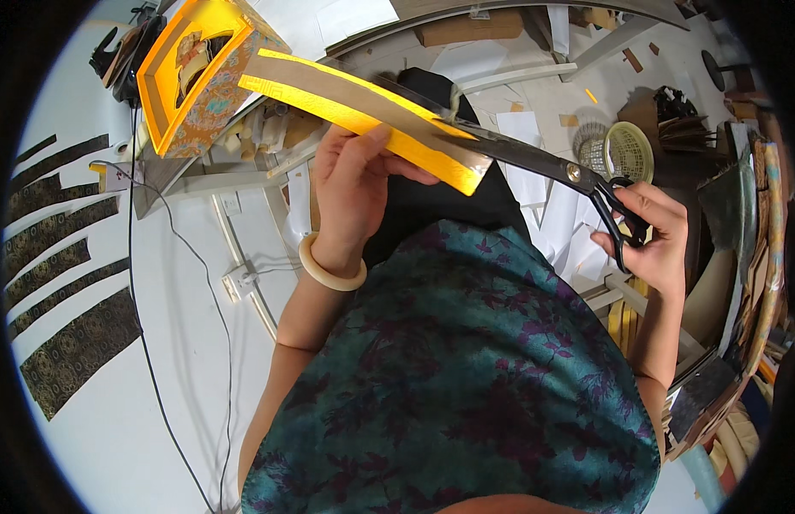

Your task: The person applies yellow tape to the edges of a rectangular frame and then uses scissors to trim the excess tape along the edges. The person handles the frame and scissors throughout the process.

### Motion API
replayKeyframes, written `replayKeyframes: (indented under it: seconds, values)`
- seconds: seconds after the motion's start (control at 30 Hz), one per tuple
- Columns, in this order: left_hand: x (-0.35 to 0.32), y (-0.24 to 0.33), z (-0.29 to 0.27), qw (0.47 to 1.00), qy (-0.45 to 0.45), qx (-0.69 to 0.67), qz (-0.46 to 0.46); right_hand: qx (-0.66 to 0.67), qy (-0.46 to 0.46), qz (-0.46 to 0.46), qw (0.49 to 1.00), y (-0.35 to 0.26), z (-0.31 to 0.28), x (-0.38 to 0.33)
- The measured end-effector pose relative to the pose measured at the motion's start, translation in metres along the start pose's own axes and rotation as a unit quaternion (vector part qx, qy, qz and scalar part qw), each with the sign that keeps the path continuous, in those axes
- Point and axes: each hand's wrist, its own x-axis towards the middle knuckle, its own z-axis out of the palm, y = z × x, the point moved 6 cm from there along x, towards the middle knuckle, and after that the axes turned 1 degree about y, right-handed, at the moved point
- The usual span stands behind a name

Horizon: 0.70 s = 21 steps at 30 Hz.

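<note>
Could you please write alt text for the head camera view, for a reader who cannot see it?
A person's right grip holds large black scissors at the right end of a brown-and-yellow strip, which the left grip holds. An open floral box sits at upper left, and dark patterned pieces lie at far left.

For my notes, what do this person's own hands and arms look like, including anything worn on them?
The left hand and right hand are both ungloved, and no sleeve shows on either forearm. A thick, round, cream-coloured bangle circles the left wrist; the right wrist shows none. The garment between the arms is dark teal with purple leaf-like shapes.
</note>
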Motion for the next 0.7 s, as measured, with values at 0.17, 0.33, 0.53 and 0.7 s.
replayKeyframes:
  seconds: [0.17, 0.33, 0.53, 0.7]
  values:
    - [-0.002, 0.000, 0.024, 0.999, -0.013, 0.023, 0.027, 0.012, 0.011, 0.051, 0.999, 0.003, -0.004, -0.007]
    - [-0.001, 0.005, 0.035, 0.994, -0.024, 0.090, 0.059, -0.012, 0.036, 0.037, 0.999, 0.000, -0.016, -0.016]
    - [0.000, 0.007, 0.040, 0.990, -0.025, 0.118, 0.077, -0.051, 0.040, 0.023, 0.998, -0.004, -0.031, -0.015]
    - [0.000, 0.008, 0.046, 0.990, -0.035, 0.113, 0.078, -0.024, 0.028, 0.041, 0.998, 0.000, -0.028, -0.008]
